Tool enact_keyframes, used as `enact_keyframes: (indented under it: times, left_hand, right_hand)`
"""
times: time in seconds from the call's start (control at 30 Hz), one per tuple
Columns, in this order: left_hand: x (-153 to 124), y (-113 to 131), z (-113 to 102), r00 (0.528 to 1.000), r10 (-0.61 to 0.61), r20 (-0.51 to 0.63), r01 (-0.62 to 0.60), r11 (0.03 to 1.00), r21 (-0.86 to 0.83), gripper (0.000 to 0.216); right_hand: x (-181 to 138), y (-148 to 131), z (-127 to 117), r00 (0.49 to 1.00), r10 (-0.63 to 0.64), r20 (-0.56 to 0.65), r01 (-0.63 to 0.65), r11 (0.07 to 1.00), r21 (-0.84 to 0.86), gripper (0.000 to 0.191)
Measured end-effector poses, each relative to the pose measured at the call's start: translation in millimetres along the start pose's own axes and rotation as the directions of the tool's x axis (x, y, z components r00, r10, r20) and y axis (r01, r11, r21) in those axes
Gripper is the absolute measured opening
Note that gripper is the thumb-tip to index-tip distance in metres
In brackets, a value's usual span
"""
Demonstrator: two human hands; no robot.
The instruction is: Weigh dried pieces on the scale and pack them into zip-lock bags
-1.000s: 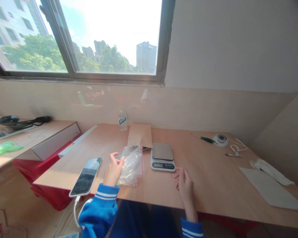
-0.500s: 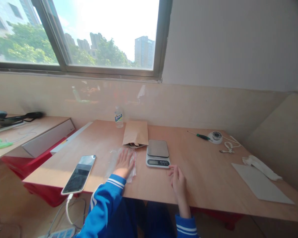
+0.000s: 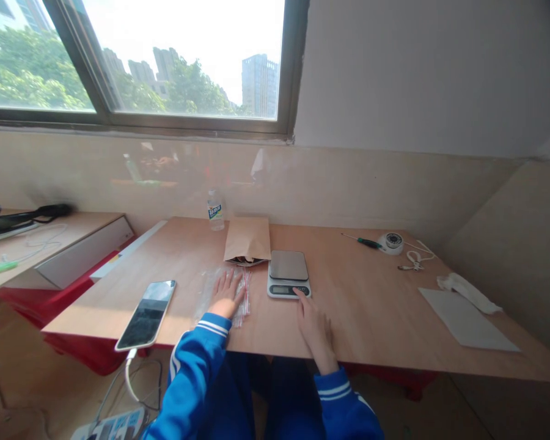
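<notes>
My left hand point(image 3: 227, 294) lies flat, fingers spread, on a stack of clear zip bags with red seals point(image 3: 242, 293) on the wooden table point(image 3: 376, 311). My right hand point(image 3: 312, 324) reaches forward, a fingertip touching the front panel of the small digital scale point(image 3: 288, 273). Its fingers look loosely extended and hold nothing. A brown paper bag point(image 3: 248, 239), open toward me with dark contents showing, lies just behind the zip bags and left of the scale.
A phone point(image 3: 146, 314) on a cable lies at the table's left front edge. A water bottle point(image 3: 215, 209) stands by the wall. A screwdriver point(image 3: 362, 241), a round white device point(image 3: 390, 242), paper sheet point(image 3: 465, 319) and cloth sit at right. A side desk stands left.
My left hand laid the zip bags down and now presses them flat. My right hand moved forward from the table edge to the scale's front panel. The camera tilted down slightly.
</notes>
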State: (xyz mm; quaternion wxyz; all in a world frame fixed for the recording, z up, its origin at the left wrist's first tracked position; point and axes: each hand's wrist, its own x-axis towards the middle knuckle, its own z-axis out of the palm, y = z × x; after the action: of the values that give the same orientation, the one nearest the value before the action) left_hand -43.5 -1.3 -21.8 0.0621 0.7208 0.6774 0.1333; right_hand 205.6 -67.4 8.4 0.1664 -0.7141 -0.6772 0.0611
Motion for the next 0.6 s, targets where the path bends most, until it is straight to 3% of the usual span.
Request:
enact_keyframes:
  times: [0.27,0.5,0.6]
  left_hand:
    - [-5.5,7.2,-8.3,1.0,-0.028,-0.007,0.027,0.999,-0.036,0.051]
    - [-10.0,1.7,-9.9,0.997,-0.069,-0.027,0.066,0.992,-0.105,0.05]
    - [-13.1,5.1,-12.4,0.991,-0.094,-0.097,0.082,0.989,-0.124,0.049]
  right_hand:
    - [-2.7,0.2,1.1,0.999,-0.024,-0.034,0.025,1.0,0.008,0.043]
    - [-2.7,3.6,0.4,0.995,0.086,-0.045,-0.081,0.991,0.107,0.045]
    - [-1.3,3.5,0.8,0.994,0.106,-0.042,-0.101,0.989,0.104,0.045]
